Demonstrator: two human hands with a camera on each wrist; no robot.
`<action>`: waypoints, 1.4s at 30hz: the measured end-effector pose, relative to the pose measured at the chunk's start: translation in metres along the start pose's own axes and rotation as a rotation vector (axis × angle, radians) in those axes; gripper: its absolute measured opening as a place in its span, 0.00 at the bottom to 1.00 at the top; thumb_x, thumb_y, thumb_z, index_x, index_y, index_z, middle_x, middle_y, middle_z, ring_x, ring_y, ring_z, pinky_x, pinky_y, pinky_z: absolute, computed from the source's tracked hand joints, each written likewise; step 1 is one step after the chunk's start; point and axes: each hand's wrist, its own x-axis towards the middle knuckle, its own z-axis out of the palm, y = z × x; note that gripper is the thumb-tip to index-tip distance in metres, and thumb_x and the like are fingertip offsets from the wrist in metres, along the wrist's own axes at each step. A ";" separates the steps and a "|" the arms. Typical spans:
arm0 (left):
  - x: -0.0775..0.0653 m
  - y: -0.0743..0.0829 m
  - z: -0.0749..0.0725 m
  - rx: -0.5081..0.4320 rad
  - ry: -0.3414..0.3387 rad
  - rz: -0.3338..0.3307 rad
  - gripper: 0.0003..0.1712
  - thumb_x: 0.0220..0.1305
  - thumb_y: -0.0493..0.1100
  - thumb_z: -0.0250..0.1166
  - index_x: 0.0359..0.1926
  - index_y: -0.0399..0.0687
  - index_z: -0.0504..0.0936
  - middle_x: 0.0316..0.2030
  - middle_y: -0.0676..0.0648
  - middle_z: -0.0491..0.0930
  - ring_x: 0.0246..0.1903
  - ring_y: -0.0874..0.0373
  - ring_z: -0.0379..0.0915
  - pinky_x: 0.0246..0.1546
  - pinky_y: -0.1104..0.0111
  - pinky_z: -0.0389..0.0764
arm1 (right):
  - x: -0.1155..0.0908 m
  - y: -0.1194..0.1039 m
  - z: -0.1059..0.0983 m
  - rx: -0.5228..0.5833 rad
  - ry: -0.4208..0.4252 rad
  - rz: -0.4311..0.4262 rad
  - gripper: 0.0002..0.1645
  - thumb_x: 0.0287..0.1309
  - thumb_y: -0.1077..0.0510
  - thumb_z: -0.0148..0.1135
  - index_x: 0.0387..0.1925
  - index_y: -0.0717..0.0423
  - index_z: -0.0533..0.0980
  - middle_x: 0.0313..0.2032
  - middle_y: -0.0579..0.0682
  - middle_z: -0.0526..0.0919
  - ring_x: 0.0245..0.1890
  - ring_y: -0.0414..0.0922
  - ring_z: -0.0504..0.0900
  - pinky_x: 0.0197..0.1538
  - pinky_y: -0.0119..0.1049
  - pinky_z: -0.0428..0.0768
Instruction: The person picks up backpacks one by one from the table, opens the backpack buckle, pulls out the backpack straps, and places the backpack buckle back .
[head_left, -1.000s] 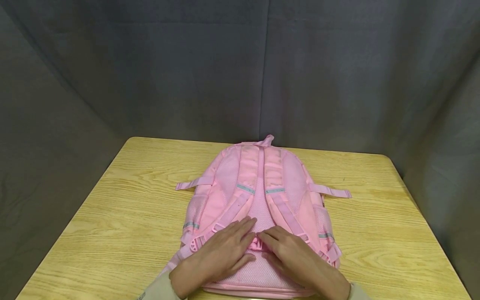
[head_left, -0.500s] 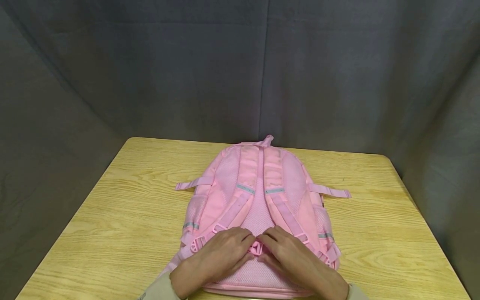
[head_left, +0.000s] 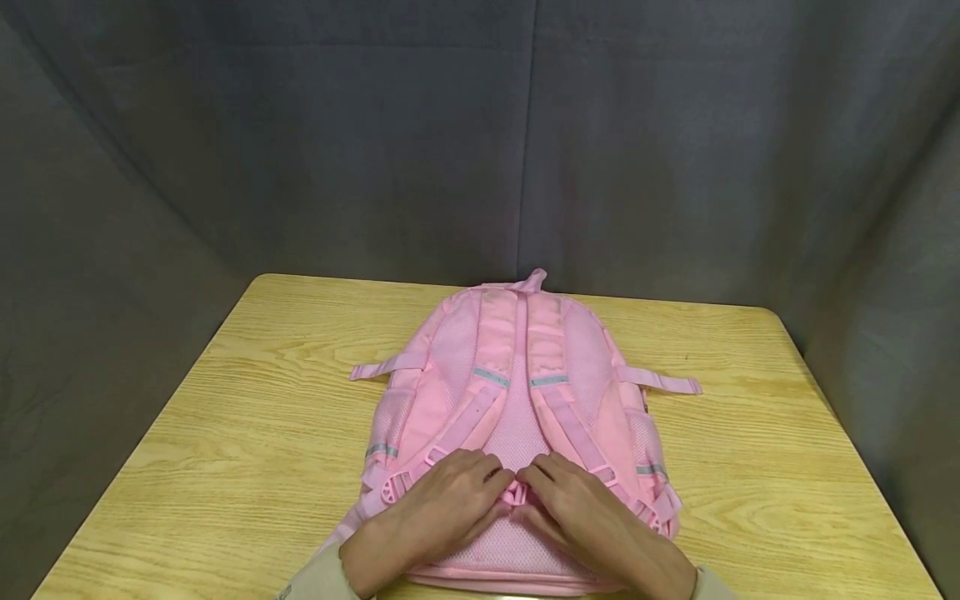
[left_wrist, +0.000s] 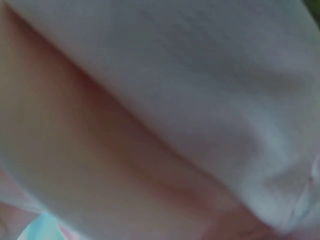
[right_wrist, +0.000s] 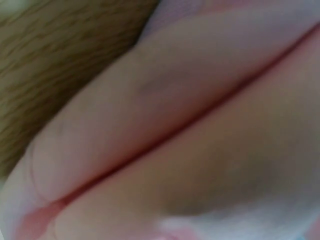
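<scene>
Pink backpack [head_left: 517,425], tabletop [head_left: 247,442] either side

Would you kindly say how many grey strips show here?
4: one strip on the left shoulder strap, one on the right strap, and one on each side pocket. Others on the backpack may be hidden.

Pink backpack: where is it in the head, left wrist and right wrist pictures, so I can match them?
Head: lower centre, the backpack lies straps up, both hands (left hand, right hand) at its lower part.
Left wrist: cannot tell; the picture is too blurred.
Right wrist: apparently the lilac-pink patch at the top edge.
Shared landmark: the wood-grained table, upper left in the right wrist view; not identifiable in the left.
</scene>
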 end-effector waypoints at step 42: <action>0.003 -0.006 -0.006 -0.273 0.129 -0.154 0.13 0.71 0.48 0.61 0.48 0.46 0.81 0.41 0.54 0.77 0.41 0.63 0.73 0.44 0.72 0.79 | 0.003 0.000 -0.003 0.092 0.054 0.085 0.11 0.67 0.56 0.61 0.48 0.55 0.75 0.39 0.41 0.77 0.40 0.35 0.76 0.46 0.32 0.78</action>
